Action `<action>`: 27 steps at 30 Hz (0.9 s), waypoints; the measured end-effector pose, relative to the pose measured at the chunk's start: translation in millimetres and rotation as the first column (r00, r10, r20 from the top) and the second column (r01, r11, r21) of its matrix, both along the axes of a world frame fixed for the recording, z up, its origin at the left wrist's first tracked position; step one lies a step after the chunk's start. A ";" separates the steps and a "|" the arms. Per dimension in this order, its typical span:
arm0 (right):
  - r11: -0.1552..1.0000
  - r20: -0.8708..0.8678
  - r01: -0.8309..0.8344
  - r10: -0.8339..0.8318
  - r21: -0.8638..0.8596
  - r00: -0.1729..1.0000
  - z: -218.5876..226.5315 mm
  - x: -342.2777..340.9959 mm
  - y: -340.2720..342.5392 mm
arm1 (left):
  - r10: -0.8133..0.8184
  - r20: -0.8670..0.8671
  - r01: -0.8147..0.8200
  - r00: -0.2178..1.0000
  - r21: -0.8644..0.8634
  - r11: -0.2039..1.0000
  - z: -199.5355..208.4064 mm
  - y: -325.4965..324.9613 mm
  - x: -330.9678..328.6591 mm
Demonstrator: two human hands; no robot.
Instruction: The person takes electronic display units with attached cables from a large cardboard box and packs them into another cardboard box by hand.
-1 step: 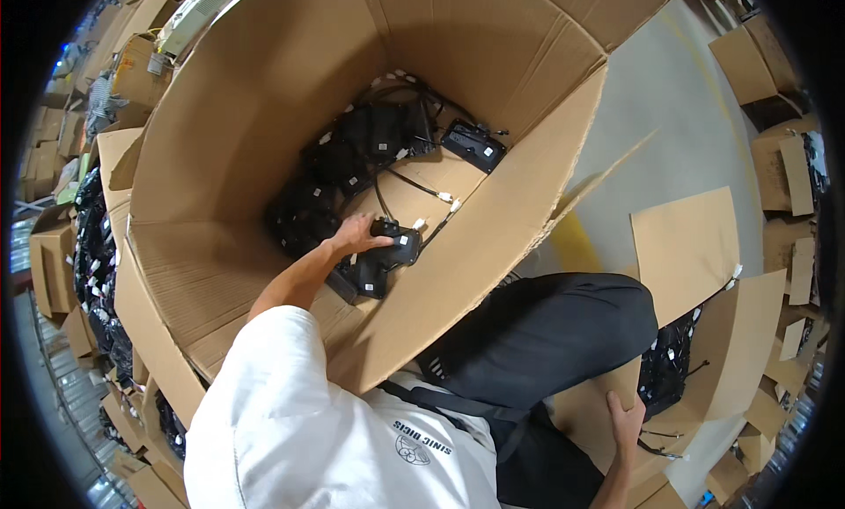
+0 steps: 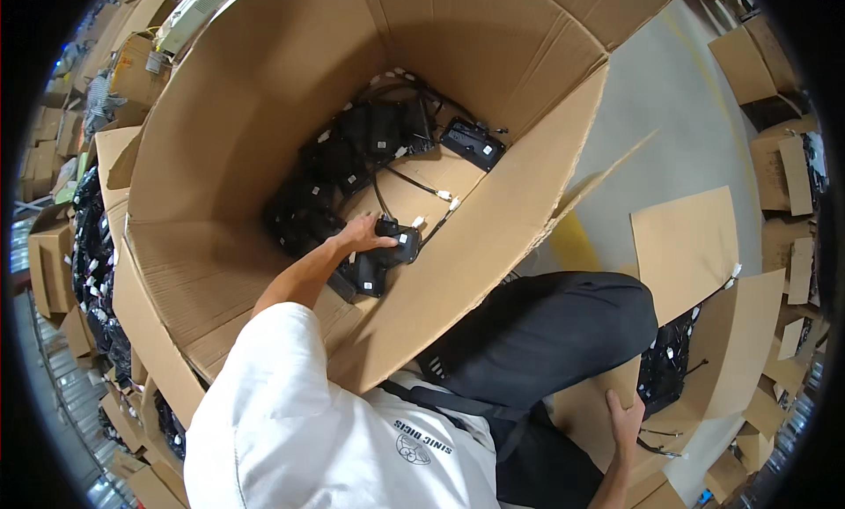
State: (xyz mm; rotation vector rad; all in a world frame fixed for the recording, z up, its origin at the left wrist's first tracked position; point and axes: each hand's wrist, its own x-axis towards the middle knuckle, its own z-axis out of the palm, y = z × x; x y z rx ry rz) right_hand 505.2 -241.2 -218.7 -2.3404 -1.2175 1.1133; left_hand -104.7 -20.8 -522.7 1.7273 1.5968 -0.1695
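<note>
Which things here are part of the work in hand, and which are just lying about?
In hand:
left hand on a black device
black devices in the big carton

Lying about:
right hand on a low box
flat cardboard sheet
small cartons

Left hand (image 2: 363, 234) fingertips hidden behind black device (image 2: 398, 242); grip unclear. Right hand (image 2: 626, 424) forearm cut off by lower edge. Pile of black parts (image 2: 352, 157) too dark to separate.

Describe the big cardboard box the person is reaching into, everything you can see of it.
The box is large, open-topped, plain brown corrugated cardboard with tall walls and creased flaps, its near wall leaning against the person's dark-trousered leg. Its floor shows bare cardboard beside a heap of black parts with thin cables and white tags. The left hand reaches in over the near rim and rests on one black part. The forearm crosses the inside wall.
</note>
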 end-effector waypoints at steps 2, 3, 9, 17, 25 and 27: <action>1.000 0.014 -0.005 0.005 -0.004 1.000 0.4 -4.0 4.7 | 0.006 -0.010 -0.006 1.000 -0.067 0.998 -3.9 3.6 14.9; 1.000 0.023 -0.007 0.007 0.000 1.000 0.9 -5.3 4.7 | 0.032 -0.086 -0.039 0.996 -0.086 0.996 -3.7 4.7 21.0; 0.998 0.084 -0.007 0.001 0.068 0.996 -7.6 2.8 -9.1 | 0.007 0.003 -0.006 1.000 -0.212 0.977 14.7 9.1 15.3; 0.999 0.016 -0.004 0.003 0.038 1.000 1.8 -1.9 -0.7 | 0.569 0.609 -0.510 0.553 -0.293 0.809 154.2 88.1 -2.8; 0.787 0.333 -0.329 0.166 0.523 0.928 56.0 -88.3 77.8 | 0.286 0.901 -0.500 0.325 -0.093 0.861 385.5 136.9 105.7; 0.682 0.290 -0.292 0.122 0.671 0.949 80.3 -137.2 108.8 | 0.209 0.933 -0.504 0.292 -0.036 0.863 451.8 131.7 131.8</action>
